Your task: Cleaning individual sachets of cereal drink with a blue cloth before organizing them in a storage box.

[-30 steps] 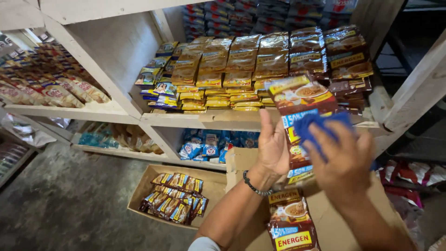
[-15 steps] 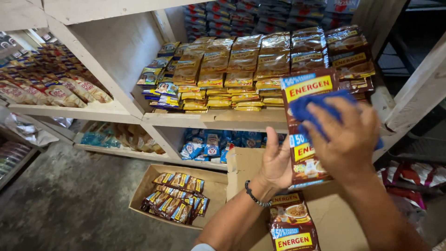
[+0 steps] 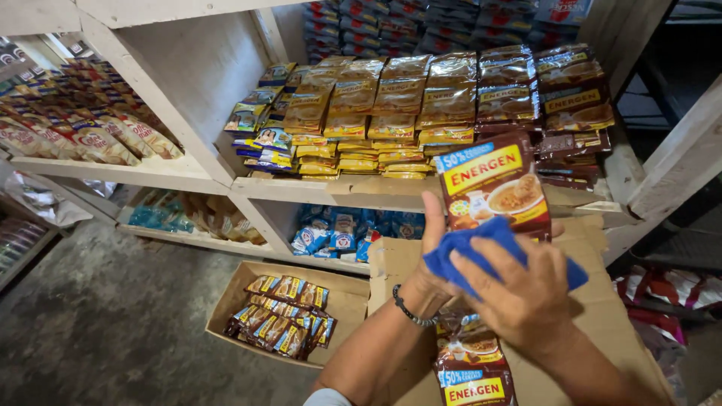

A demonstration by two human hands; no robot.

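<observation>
My left hand (image 3: 430, 265) holds a strip of brown sachets (image 3: 496, 183) from behind, thumb up along its left edge. The strip hangs down to a lower sachet (image 3: 474, 370) in front of me. My right hand (image 3: 523, 292) presses a blue cloth (image 3: 481, 248) against the front of the strip, just below the top sachet. A dark bead bracelet is on my left wrist. Both hands are over a cardboard box (image 3: 602, 316).
A white wooden shelf (image 3: 331, 189) in front carries stacks of yellow and brown sachets (image 3: 421, 105). Blue packets (image 3: 338, 233) fill the shelf below. An open carton of brown sachets (image 3: 282, 319) sits on the concrete floor. More packets (image 3: 90, 135) line the left shelves.
The sachet strip has been lifted higher, and the top sachet is now uncovered. My right hand with the blue cloth has slid down the strip.
</observation>
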